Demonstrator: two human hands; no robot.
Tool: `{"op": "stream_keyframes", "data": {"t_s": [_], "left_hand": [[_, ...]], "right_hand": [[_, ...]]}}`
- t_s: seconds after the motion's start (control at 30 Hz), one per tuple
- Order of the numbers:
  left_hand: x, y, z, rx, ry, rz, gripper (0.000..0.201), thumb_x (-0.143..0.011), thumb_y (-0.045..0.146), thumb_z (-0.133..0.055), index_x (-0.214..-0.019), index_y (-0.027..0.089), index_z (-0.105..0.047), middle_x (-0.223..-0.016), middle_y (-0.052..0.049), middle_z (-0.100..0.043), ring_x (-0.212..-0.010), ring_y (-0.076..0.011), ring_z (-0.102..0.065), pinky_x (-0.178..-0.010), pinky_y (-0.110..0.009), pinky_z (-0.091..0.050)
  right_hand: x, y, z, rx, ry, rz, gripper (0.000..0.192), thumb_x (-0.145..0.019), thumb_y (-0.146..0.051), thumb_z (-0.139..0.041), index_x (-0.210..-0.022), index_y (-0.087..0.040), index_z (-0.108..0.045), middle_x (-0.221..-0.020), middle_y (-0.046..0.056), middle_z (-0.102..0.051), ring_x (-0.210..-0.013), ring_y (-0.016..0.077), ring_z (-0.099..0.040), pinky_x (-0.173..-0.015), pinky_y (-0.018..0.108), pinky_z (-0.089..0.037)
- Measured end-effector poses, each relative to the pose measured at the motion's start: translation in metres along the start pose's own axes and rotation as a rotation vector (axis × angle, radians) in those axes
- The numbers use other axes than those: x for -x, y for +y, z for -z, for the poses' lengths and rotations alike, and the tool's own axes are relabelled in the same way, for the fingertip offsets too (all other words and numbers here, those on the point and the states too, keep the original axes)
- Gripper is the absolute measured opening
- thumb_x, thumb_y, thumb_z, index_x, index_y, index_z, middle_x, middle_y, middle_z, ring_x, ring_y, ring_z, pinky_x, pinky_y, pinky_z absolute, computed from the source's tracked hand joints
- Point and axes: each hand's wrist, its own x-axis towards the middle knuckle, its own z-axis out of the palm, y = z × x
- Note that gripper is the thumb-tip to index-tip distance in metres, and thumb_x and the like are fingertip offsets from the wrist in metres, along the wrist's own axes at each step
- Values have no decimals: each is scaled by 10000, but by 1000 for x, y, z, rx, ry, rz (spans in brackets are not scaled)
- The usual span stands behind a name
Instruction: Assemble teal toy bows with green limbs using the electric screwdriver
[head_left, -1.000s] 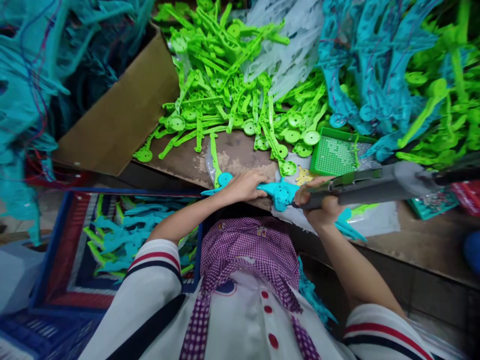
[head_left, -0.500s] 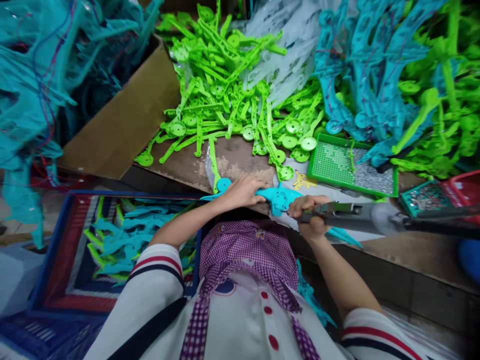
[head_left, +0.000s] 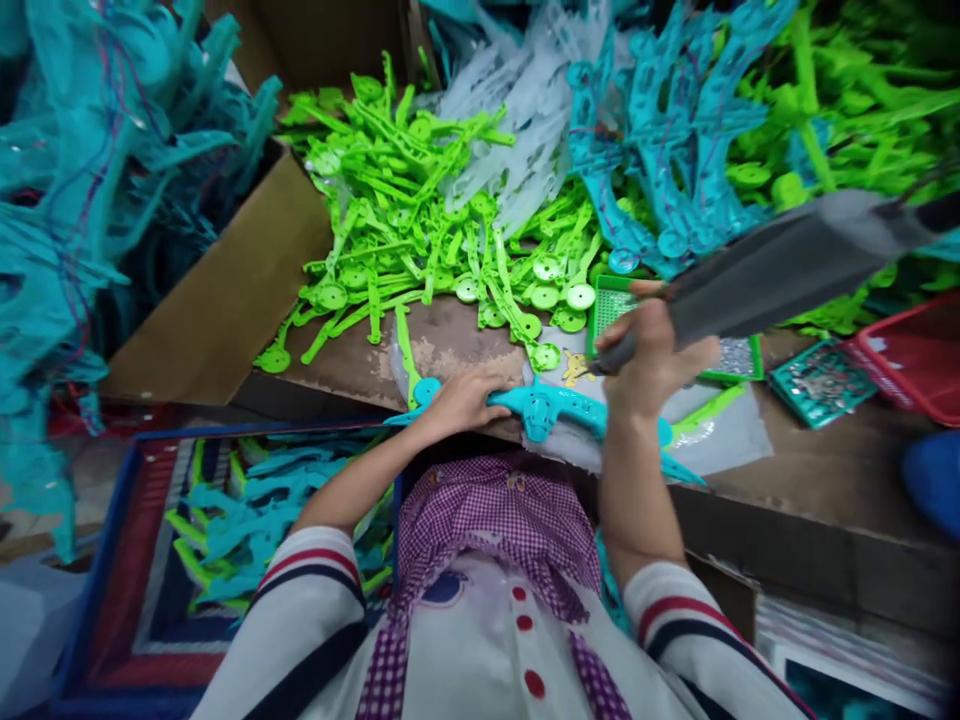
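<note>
- At the middle of the frame, on the near edge of the workbench (head_left: 817,470), lies the teal piece (head_left: 538,408), its wide body in view and its right-hand stretch running behind the right forearm (head_left: 641,490).
- The left hand (head_left: 466,402) bears on it just left of that body — fingers bent over the piece and closed on it, apparently to steady it; their undersides are hidden.
- The right hand (head_left: 649,360), right of centre, has its fingers wrapped round the lower end of the gray tool (head_left: 780,265), which slants away toward the upper right.
- The tool's narrow end points left, near the yellow printed figure (head_left: 574,368) and seemingly apart from the teal piece; its exact height cannot be told.
- The step in hand looks like work with the tool on the held piece, the tool being off it at this instant.
- Setting the tip on the piece would call for lining it up with the wide body under a firm left hand — a slip off the curved surface seems the main risk.
- The green tray (head_left: 592,318) sits partly behind the right hand; light-green parts (head_left: 420,220) heap across the upper middle.
</note>
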Motion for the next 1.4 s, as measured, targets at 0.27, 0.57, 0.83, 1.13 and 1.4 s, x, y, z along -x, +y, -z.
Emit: {"op": "stream_keyframes", "data": {"t_s": [0.27,0.57,0.83,1.13,1.4], "left_hand": [[0,3,1,-39,-19,27,412,-852,376,-740,-1231,220,-692,-1174,-95,-713,-1106,-265,-665,-959,-419,-542],[0,2,1,-51,-24,40,389,-874,381,-715,-1229,222,-695,-1140,-94,-714,-1068,-269,-671,-898,-420,-563],[1,3,1,-63,-20,43,385,-878,390,-708,-1225,226,-691,-1115,-84,-712,-1044,-256,-670,-878,-398,-559],[0,3,0,-40,-30,58,397,-874,399,-715,-1229,222,-690,-1145,-90,-709,-1095,-269,-662,-936,-423,-544],[0,1,-1,-43,-16,67,407,-861,398,-729,-1231,232,-694,-1169,-94,-715,-1104,-270,-661,-957,-437,-542]], "right_hand": [[-122,83,90,82,-3,89,344,-684,-428,-841,-689,-223,-564,-509,-90,-485,-351,73,-475,-345,223,-307],[-124,109,104,86,49,101,410,-722,-582,-774,-794,-224,-588,-528,-65,-500,-379,84,-475,-368,251,-325],[-128,120,108,130,14,94,468,-720,-682,-715,-777,-236,-585,-466,-71,-458,-368,87,-465,-377,241,-311],[-121,107,106,180,-3,52,512,-714,-737,-681,-799,-241,-585,-484,-56,-478,-412,95,-485,-419,253,-337],[-119,48,96,110,-352,-124,543,-760,-763,-631,-918,-245,-579,-583,-24,-524,-547,144,-561,-496,281,-416]]}}
